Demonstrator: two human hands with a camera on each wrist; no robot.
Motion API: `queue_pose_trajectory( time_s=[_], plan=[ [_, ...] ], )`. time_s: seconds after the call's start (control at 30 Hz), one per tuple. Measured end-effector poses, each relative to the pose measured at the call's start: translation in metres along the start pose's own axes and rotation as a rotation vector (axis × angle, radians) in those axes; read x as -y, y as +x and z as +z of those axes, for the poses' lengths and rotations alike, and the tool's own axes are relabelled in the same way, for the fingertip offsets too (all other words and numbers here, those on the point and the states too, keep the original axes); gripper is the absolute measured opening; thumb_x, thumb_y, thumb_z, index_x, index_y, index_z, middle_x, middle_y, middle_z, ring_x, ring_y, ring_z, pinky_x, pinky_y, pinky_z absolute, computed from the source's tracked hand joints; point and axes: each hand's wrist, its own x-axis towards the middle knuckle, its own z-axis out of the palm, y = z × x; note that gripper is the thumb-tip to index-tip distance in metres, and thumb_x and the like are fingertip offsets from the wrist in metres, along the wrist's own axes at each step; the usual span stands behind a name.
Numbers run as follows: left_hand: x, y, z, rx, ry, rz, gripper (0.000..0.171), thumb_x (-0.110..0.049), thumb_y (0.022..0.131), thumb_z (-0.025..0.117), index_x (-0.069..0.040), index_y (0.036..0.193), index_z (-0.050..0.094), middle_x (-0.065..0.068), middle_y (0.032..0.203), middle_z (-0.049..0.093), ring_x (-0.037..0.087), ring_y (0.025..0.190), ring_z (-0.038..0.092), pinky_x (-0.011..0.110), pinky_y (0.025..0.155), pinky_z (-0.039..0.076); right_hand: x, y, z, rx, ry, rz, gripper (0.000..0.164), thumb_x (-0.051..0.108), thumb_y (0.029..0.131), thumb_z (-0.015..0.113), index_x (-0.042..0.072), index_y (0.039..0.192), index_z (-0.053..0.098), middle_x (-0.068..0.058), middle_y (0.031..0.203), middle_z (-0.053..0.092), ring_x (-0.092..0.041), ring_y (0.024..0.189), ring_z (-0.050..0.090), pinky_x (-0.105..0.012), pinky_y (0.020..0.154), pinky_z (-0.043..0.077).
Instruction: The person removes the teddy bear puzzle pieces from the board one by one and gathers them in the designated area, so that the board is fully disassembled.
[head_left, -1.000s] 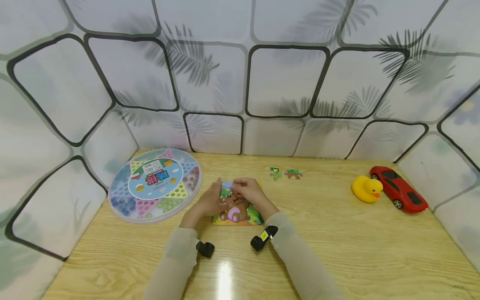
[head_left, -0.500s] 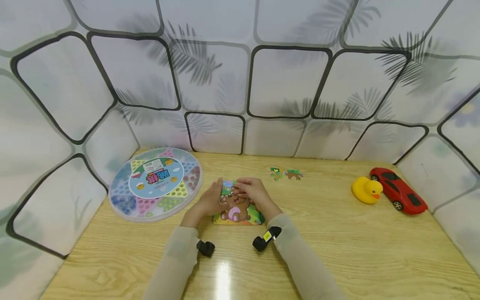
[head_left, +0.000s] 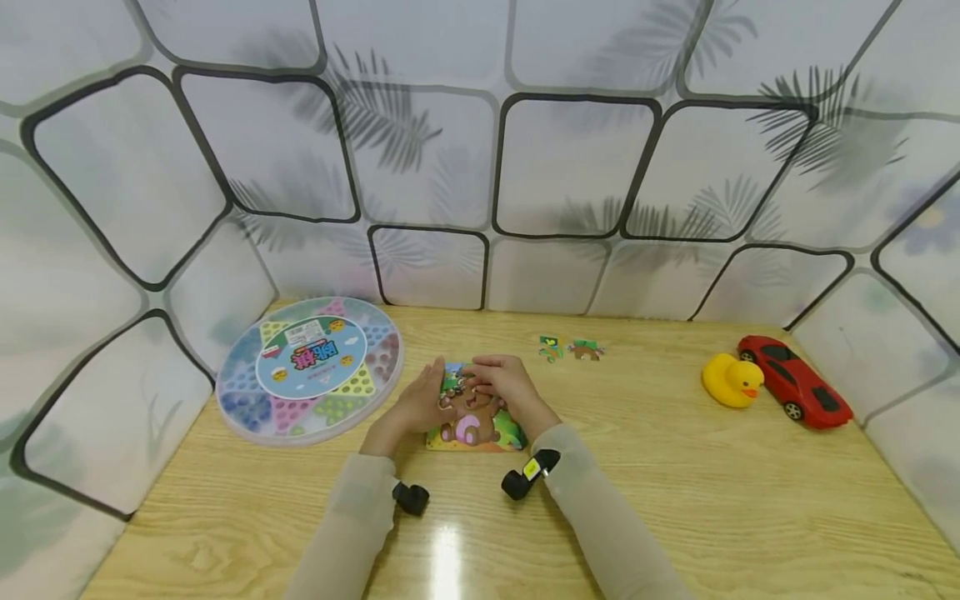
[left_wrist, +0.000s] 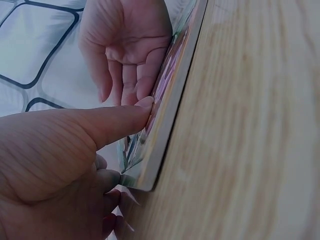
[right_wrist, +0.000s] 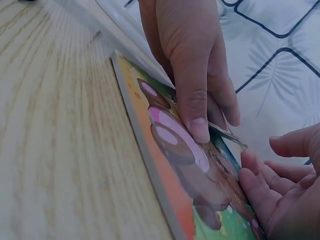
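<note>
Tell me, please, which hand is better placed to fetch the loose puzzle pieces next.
Probably the right hand: it is nearer the two loose puzzle pieces, while the left hand is farther away, its thumb resting on the puzzle board.

Yel. duck (head_left: 727,383) nr red car (head_left: 798,385), rnd game board (head_left: 309,371) L.

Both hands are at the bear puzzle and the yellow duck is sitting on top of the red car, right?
Not quite: the yellow duck sits on the table beside the red car, not on top, as the head view shows. The left hand and right hand are indeed at the bear puzzle.
</note>
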Motion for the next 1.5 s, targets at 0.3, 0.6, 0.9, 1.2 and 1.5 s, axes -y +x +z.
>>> queue_pose_trajectory(
  time_s=[0.3, 0.6, 0.9, 1.2, 1.5],
  plan=[
    [0.001, 0.002, 0.006, 0.002, -0.004, 0.016, 0.094, -0.026, 0.088, 0.067, 0.007, 0.149, 0.003, 0.024, 0.155, 0.009, 0.037, 0.143, 0.008, 0.051, 0.113, 0.015, -0.006, 0.006, 0.007, 0.023, -0.085, -0.024, 0.034, 0.009, 0.088, 0.065, -0.004, 0.120, 0.061, -0.002, 0.068, 0.062, -0.007, 0.051, 0.057, -0.025, 0.048, 0.053],
    [0.000, 0.001, 0.006, 0.004, -0.017, 0.021, 0.093, -0.025, 0.088, 0.067, 0.007, 0.149, 0.003, 0.025, 0.154, 0.010, 0.038, 0.143, 0.008, 0.053, 0.112, 0.016, -0.012, 0.010, 0.012, -0.101, -0.111, -0.044, 0.022, 0.010, 0.083, 0.068, 0.003, 0.104, 0.070, 0.000, 0.058, 0.060, -0.006, 0.043, 0.053, -0.024, 0.039, 0.048],
    [0.000, 0.001, 0.007, 0.024, 0.019, 0.040, 0.086, -0.029, 0.090, 0.063, 0.008, 0.148, 0.012, 0.024, 0.155, 0.006, 0.038, 0.143, 0.005, 0.052, 0.113, 0.014, -0.014, 0.010, 0.010, -0.173, -0.046, -0.072, 0.018, 0.003, 0.084, 0.065, -0.002, 0.102, 0.068, -0.003, 0.065, 0.065, -0.005, 0.042, 0.054, -0.019, 0.040, 0.047],
    [-0.001, -0.007, 0.003, 0.041, 0.130, 0.043, 0.078, -0.030, 0.091, 0.062, 0.013, 0.143, 0.024, 0.028, 0.154, 0.007, 0.040, 0.142, 0.010, 0.048, 0.113, 0.018, -0.017, 0.010, 0.014, -0.218, -0.032, -0.098, 0.016, 0.000, 0.081, 0.065, -0.004, 0.097, 0.066, -0.005, 0.068, 0.067, -0.004, 0.044, 0.056, -0.017, 0.044, 0.049],
    [-0.005, -0.023, -0.003, 0.087, 0.191, 0.042, 0.071, -0.030, 0.096, 0.053, 0.010, 0.146, 0.020, 0.027, 0.154, 0.006, 0.040, 0.142, 0.007, 0.057, 0.111, 0.016, -0.012, 0.012, 0.016, -0.231, -0.031, -0.098, 0.015, 0.001, 0.083, 0.064, -0.002, 0.097, 0.065, -0.005, 0.069, 0.067, -0.004, 0.045, 0.057, -0.017, 0.045, 0.049]
  ],
)
